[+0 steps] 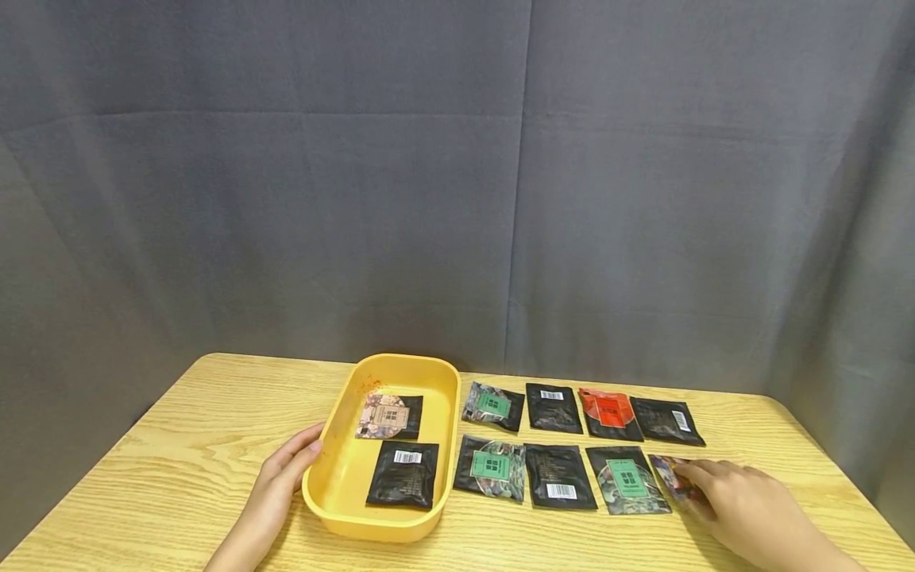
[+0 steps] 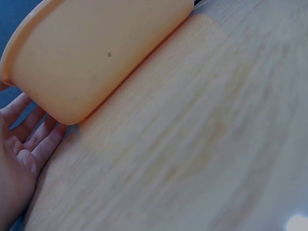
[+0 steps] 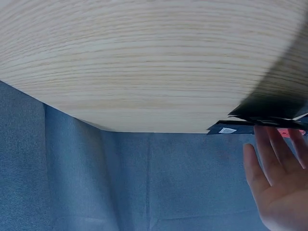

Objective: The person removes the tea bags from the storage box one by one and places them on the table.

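Observation:
At the left side of the yellow plastic tray (image 1: 325, 520), my left hand (image 1: 282, 469) holds the rim, thumb on top and fingers along the outer wall. Inside lie two sachets: a pink-patterned one (image 1: 386, 417) and a black one (image 1: 403, 474) with a barcode. My right hand (image 1: 743, 500) pinches a purple patterned sachet (image 1: 668, 475) at the right end of the front row; the fingers hide its right part. The right wrist view shows those fingers (image 3: 276, 149) reaching to a dark sachet edge. Right beside it lies a green-labelled sachet (image 1: 629, 482).
Two rows of sachets lie right of the tray, among them a red one (image 1: 610, 411), black barcode ones (image 1: 560, 477) and green-labelled ones (image 1: 489, 467). Orange specks (image 1: 370, 384) mark the tray's far corner. A grey curtain (image 1: 457, 199) hangs behind the wooden table (image 1: 179, 469).

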Demonstrator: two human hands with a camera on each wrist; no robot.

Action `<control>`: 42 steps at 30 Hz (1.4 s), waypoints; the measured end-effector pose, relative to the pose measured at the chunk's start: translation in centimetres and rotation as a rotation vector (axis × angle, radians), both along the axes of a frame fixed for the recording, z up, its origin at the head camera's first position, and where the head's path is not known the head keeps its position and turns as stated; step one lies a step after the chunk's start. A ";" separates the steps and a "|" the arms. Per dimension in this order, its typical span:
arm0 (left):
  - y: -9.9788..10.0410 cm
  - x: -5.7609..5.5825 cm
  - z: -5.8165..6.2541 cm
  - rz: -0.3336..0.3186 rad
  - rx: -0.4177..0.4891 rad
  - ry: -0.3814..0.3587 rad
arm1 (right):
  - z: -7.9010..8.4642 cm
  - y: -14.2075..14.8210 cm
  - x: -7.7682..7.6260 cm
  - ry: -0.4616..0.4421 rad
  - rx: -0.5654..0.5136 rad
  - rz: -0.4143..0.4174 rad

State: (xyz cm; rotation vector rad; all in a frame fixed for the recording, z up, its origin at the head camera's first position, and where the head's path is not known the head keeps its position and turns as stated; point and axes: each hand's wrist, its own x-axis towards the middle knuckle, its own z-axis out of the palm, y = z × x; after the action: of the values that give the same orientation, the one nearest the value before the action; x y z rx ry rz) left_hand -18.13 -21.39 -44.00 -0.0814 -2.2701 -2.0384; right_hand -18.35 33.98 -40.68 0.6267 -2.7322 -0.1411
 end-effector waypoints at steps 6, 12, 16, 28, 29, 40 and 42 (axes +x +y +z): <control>0.1 0.0 0.1 0.009 -0.004 -0.003 | 0.2 0.1 0.2 -0.015 0.025 -0.012; 0.0 0.0 0.1 0.001 0.000 -0.017 | 0.4 0.2 0.3 -0.062 0.042 -0.035; 0.0 0.0 0.2 0.007 -0.003 -0.027 | 0.5 0.2 0.4 -0.052 0.044 -0.040; 0.0 0.1 0.3 0.006 -0.004 -0.035 | 1.8 -2.7 0.6 0.135 0.033 0.088; 0.0 0.1 0.3 0.007 -0.004 -0.037 | 2.0 -3.0 0.6 0.153 0.031 0.107; 0.1 0.0 0.3 0.017 0.009 -0.029 | 2.9 -6.5 0.8 0.215 0.067 0.245; 0.1 0.0 0.3 0.017 0.011 -0.037 | 3.0 -7.2 0.7 0.249 0.063 0.300</control>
State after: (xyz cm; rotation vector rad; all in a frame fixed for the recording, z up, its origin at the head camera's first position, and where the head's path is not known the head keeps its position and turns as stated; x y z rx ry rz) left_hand -18.08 -21.29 -43.74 -0.0240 -2.2728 -2.0607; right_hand -17.67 26.82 -37.68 0.9592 -2.3730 -0.2170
